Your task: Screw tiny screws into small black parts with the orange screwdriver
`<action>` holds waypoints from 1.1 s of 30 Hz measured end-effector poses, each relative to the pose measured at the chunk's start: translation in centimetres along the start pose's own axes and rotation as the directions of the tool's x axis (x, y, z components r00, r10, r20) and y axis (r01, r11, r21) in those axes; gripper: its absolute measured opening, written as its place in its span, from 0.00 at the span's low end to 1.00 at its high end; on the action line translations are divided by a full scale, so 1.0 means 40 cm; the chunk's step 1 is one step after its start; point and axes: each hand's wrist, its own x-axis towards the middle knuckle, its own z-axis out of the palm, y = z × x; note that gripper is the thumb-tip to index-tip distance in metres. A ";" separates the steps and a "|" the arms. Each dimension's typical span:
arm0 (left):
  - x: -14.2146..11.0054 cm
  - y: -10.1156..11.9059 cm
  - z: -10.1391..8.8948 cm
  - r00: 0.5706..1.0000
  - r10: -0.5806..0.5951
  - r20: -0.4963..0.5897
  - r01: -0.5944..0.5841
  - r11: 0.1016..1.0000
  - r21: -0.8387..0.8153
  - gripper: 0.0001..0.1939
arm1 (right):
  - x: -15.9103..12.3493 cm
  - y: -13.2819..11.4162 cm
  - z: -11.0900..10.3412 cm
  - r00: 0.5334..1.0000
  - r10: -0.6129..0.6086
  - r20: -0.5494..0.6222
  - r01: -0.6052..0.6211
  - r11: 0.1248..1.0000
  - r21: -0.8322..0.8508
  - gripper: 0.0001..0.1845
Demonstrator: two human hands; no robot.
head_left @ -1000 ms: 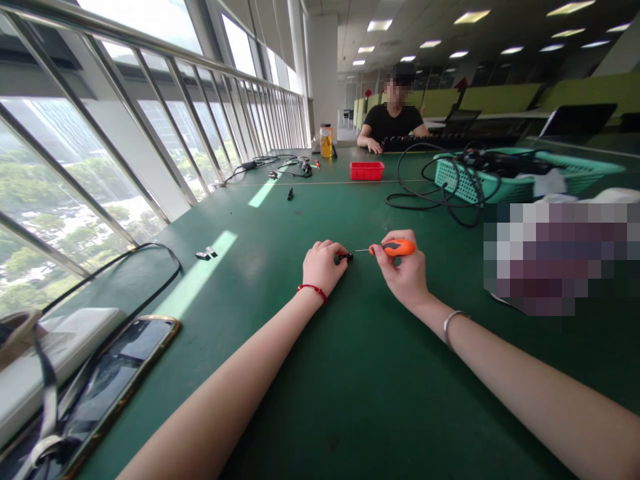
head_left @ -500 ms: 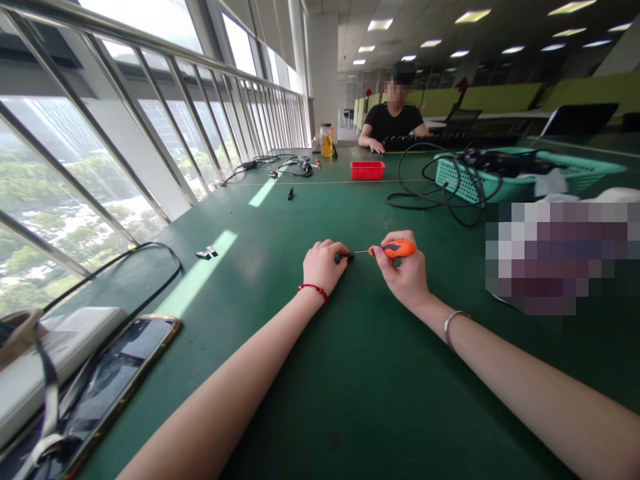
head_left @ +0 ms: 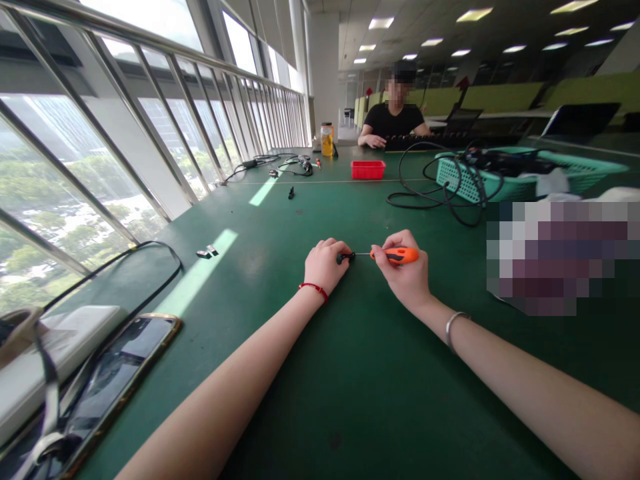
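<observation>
On the green tabletop (head_left: 280, 320), my left hand (head_left: 324, 267) pinches a small black part (head_left: 346, 257) between thumb and fingers; its exact kind is too small to make out. My right hand (head_left: 407, 273) is closed round the orange and black handle of a screwdriver (head_left: 403, 255), held level. The thin metal shaft points left, and its tip meets the right end of the black part. Further off lies another small black piece (head_left: 291, 193). To the left, a few small black and silver pieces (head_left: 207, 253) rest beside a strip of sunlight.
A red bin (head_left: 368, 170) and a jar with yellow contents (head_left: 327, 141) stand at the back. Cables trail from a teal basket (head_left: 465, 181) at right. A phone (head_left: 120, 373) and white power strip (head_left: 65, 353) lie front left. A person (head_left: 395, 120) sits opposite.
The screwdriver handle has dipped and shifted slightly right, with my right hand turning a little. My left hand stays nearly still on the black part.
</observation>
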 end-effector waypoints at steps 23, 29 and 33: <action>0.003 -0.010 -0.001 1.000 0.009 0.018 -0.007 0.993 -0.121 0.09 | 0.000 -0.005 0.007 0.994 -0.062 -0.085 0.065 0.997 0.041 0.11; 0.005 -0.013 0.002 1.000 0.012 0.021 -0.010 0.994 -0.112 0.08 | -0.004 0.001 0.011 0.988 -0.108 -0.110 0.117 0.990 0.075 0.18; 0.006 -0.011 0.001 1.000 0.015 0.025 -0.011 0.992 -0.122 0.08 | -0.005 -0.003 0.011 0.989 -0.103 -0.105 0.109 0.992 0.056 0.15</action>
